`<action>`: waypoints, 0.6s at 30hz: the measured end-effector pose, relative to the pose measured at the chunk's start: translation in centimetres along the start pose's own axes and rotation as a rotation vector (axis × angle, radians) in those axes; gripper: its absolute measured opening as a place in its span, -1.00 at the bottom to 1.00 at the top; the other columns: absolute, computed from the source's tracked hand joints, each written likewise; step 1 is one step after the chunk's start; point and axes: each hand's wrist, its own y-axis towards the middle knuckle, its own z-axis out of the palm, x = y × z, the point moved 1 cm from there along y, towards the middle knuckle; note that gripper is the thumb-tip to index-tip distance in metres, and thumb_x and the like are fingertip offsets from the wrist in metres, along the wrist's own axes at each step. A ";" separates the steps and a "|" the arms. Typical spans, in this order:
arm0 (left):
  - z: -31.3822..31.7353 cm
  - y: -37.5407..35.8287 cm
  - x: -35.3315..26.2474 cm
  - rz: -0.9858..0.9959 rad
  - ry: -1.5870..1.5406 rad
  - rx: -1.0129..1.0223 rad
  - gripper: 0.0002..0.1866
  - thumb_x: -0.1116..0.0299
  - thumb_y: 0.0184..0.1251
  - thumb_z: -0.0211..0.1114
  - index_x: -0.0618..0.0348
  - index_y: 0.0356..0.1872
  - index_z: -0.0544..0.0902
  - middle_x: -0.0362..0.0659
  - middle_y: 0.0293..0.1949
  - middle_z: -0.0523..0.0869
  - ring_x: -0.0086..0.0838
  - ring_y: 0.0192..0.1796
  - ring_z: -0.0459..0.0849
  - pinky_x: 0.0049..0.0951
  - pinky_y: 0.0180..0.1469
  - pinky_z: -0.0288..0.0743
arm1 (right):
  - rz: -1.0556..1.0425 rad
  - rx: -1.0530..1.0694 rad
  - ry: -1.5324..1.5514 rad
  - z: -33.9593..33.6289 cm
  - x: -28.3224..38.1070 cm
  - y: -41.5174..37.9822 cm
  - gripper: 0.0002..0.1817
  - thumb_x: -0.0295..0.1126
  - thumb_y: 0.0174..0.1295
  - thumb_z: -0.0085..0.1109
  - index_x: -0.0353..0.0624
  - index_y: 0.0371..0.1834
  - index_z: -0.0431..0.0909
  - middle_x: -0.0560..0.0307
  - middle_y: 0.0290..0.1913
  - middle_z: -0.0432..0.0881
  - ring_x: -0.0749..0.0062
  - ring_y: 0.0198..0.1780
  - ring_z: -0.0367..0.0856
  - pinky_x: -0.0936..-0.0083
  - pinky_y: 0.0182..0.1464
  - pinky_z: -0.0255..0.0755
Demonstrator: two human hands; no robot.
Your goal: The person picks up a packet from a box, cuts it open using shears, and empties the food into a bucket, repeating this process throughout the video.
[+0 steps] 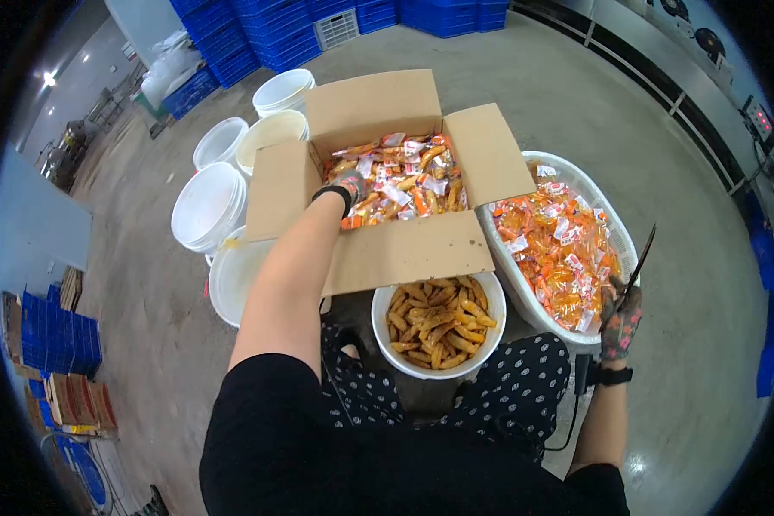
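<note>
My left hand (350, 182), in a patterned glove, reaches into an open cardboard box (413, 254) and touches the clear packets (404, 176) with orange print and white labels inside. Its fingertips are hidden among them. My right hand (621, 325), also gloved, is closed round dark scissors (642, 262), their pointed end upward. It is beside the right rim of a white basket (615, 219) heaped with orange-printed packets (563, 249). Between my knees stands a white bucket (439, 376) full of loose brown, finger-shaped pieces (439, 322).
White buckets (208, 206) stand left of the box, several of them stacked. Blue crates (271, 34) are piled at the back, with more blue crates (58, 335) at the far left. A metal-sided machine (628, 52) runs along the right. A cable (574, 421) hangs near my right wrist.
</note>
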 end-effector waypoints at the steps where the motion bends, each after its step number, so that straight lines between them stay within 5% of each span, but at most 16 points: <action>1: -1.5 -2.1 -0.7 0.031 0.034 0.062 -0.69 0.30 0.07 0.08 0.19 -0.18 0.59 0.00 -0.17 0.62 -0.21 -0.15 0.62 -0.29 -0.16 0.47 | 0.065 0.026 0.027 -0.1 -0.2 -0.7 -0.68 -0.40 0.07 0.17 -0.27 -0.13 0.39 -0.02 -0.19 0.58 0.33 -0.17 0.54 0.38 -0.13 0.39; 3: -1.5 -2.4 -2.2 0.113 0.378 0.216 -0.69 0.23 0.06 0.08 0.09 -0.22 0.64 -0.09 -0.23 0.65 -0.28 -0.15 0.62 -0.33 -0.16 0.48 | 0.094 0.071 0.058 -0.1 -0.4 -2.2 -0.69 -0.37 0.06 0.19 -0.26 -0.15 0.40 0.00 -0.22 0.60 0.33 -0.18 0.55 0.39 -0.15 0.38; 4: 2.7 2.1 -0.9 -0.053 -0.064 0.150 -0.66 0.28 -0.02 0.15 0.10 -0.16 0.61 -0.04 -0.07 0.59 -0.26 -0.05 0.58 -0.24 -0.04 0.45 | 0.059 0.085 0.064 0.0 -0.4 -2.8 -0.69 -0.37 0.06 0.19 -0.26 -0.16 0.40 0.01 -0.24 0.61 0.33 -0.19 0.55 0.41 -0.15 0.38; 5: 1.0 0.7 -1.9 -0.104 -0.077 0.196 -0.62 0.23 -0.06 0.20 0.10 -0.15 0.61 -0.06 -0.06 0.58 -0.27 -0.05 0.59 -0.24 -0.04 0.45 | 0.034 0.094 -0.020 0.1 0.0 -3.4 -0.69 -0.29 0.05 0.21 -0.23 -0.24 0.39 0.06 -0.26 0.62 0.46 -0.27 0.56 0.50 -0.22 0.41; 6: -1.3 -1.6 -3.1 -0.153 -0.091 0.246 -0.58 0.19 -0.11 0.25 0.10 -0.15 0.61 -0.08 -0.05 0.58 -0.27 -0.05 0.59 -0.24 -0.03 0.46 | 0.264 0.200 0.000 0.2 -0.5 -3.9 -0.72 -0.35 0.03 0.20 -0.23 -0.22 0.44 0.02 -0.28 0.62 0.35 -0.23 0.57 0.45 -0.17 0.38; 10: -3.3 -2.8 -3.5 -0.159 -0.052 0.285 -0.67 0.24 0.01 0.20 0.12 -0.17 0.62 -0.08 -0.09 0.60 -0.27 -0.10 0.61 -0.30 -0.09 0.47 | 0.276 0.189 0.185 1.8 1.2 -5.6 -0.75 -0.39 0.04 0.18 -0.25 -0.24 0.44 0.06 -0.30 0.63 0.39 -0.26 0.57 0.50 -0.19 0.40; 12: -3.5 -3.3 -2.6 -0.259 -0.290 0.344 -0.55 0.16 -0.14 0.31 0.02 -0.11 0.60 -0.18 -0.02 0.58 -0.26 -0.04 0.58 -0.19 -0.01 0.44 | 0.200 0.239 0.101 2.5 2.3 -5.6 -0.75 -0.43 0.02 0.19 -0.26 -0.24 0.43 0.06 -0.28 0.62 0.42 -0.28 0.58 0.52 -0.22 0.42; 13: -2.2 -2.7 -2.3 -0.337 -0.208 0.186 -0.53 0.08 -0.11 0.30 0.02 -0.11 0.60 -0.18 -0.07 0.60 -0.29 -0.03 0.57 -0.22 -0.02 0.42 | 0.201 0.237 0.105 2.8 2.9 -5.6 -0.75 -0.43 0.02 0.19 -0.26 -0.24 0.43 0.06 -0.28 0.62 0.42 -0.28 0.58 0.52 -0.22 0.42; 16: 2.5 1.3 0.6 -0.283 -0.119 0.138 -0.55 0.08 -0.11 0.30 -0.03 -0.12 0.61 -0.22 -0.06 0.60 -0.30 0.00 0.55 -0.22 0.00 0.40 | 0.339 0.345 0.352 3.4 4.0 -5.8 -0.74 -0.45 0.01 0.20 -0.27 -0.24 0.43 0.06 -0.28 0.62 0.44 -0.29 0.58 0.55 -0.27 0.44; 18: -1.6 -1.4 -0.8 -0.261 -0.153 0.311 -0.57 0.06 -0.06 0.26 -0.04 -0.12 0.61 -0.17 -0.07 0.60 -0.30 -0.02 0.56 -0.27 -0.03 0.41 | 0.205 0.373 0.314 3.8 3.9 -6.5 -0.73 -0.46 0.00 0.21 -0.27 -0.23 0.43 0.06 -0.30 0.61 0.47 -0.28 0.59 0.61 -0.31 0.44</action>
